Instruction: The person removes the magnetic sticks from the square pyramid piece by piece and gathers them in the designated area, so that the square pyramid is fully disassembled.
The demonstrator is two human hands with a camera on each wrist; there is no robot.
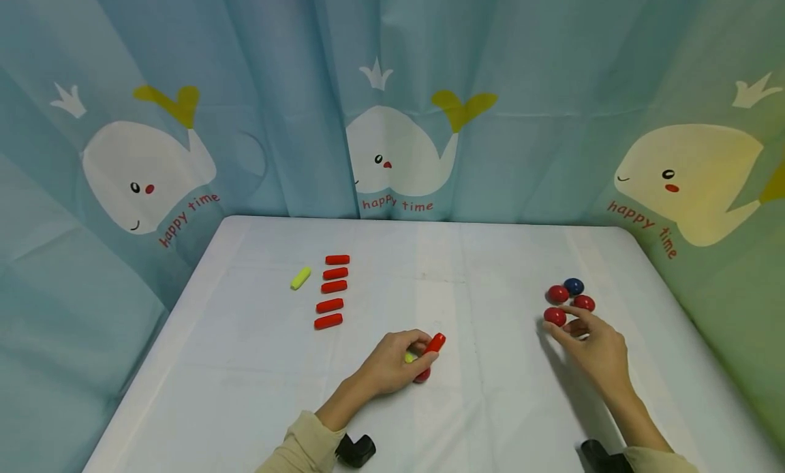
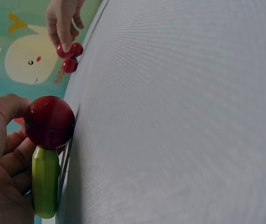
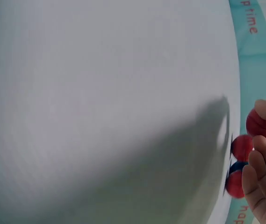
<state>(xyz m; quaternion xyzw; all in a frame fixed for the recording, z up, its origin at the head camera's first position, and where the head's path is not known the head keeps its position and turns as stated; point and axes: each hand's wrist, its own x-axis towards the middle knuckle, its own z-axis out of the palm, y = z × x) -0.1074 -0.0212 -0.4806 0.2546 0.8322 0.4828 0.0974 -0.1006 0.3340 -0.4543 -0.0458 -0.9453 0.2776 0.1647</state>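
Low over the middle of the table, my left hand (image 1: 392,364) holds an assembly of a glossy red ball (image 2: 50,122), a ribbed yellow-green stick (image 2: 46,183) and a red stick (image 1: 435,343). The ball touches the end of the yellow-green stick, and the thumb lies against the ball. The red stick is mostly hidden in the left wrist view. At the right, my right hand (image 1: 590,343) pinches another red ball (image 1: 555,316) between thumb and finger. Just beyond it sit two red balls (image 1: 558,294) and a dark blue ball (image 1: 574,286), grouped together.
Several red sticks (image 1: 334,287) lie in a column on the left part of the white table (image 1: 490,309). A loose yellow-green stick (image 1: 300,278) lies left of them. A blue-green curtain (image 1: 294,118) with whale prints stands behind and beside the table.
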